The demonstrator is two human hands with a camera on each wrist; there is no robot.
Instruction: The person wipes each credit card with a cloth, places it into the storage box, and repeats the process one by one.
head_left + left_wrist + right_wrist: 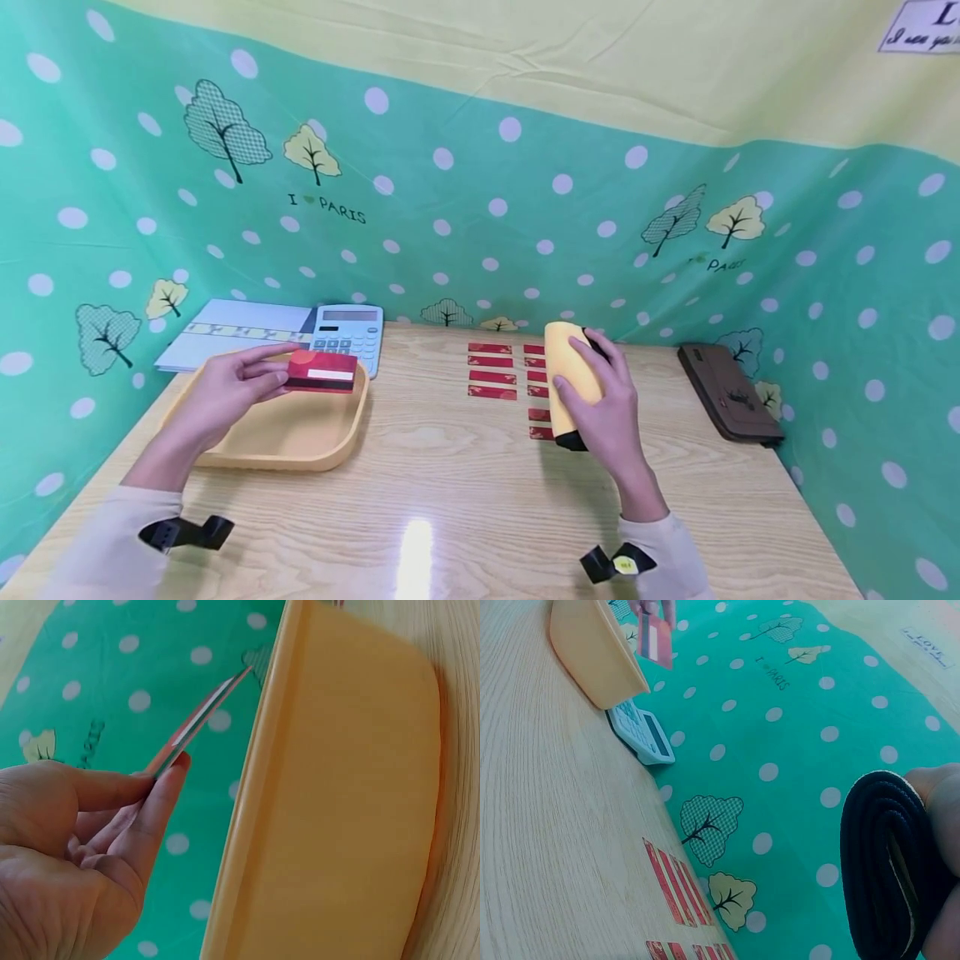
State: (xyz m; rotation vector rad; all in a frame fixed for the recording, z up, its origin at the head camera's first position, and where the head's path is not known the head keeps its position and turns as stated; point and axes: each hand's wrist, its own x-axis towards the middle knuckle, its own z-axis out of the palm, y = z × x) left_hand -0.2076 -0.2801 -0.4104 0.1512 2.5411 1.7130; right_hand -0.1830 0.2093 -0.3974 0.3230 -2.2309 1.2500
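The head view is bright and evenly lit; light from above leaves a long white streak of glare on the tabletop (465, 475), between the left hand (225, 392) and right hand (607, 408) but nearer the body. Soft shadow dulls the wood below the right hand. Beyond both hands, wide-angle distortion bows the patterned curtain (480, 208). In the left wrist view, the tray (352, 787) beside the left hand blurs at its upper corner. The right wrist view looks cooler and hazier.
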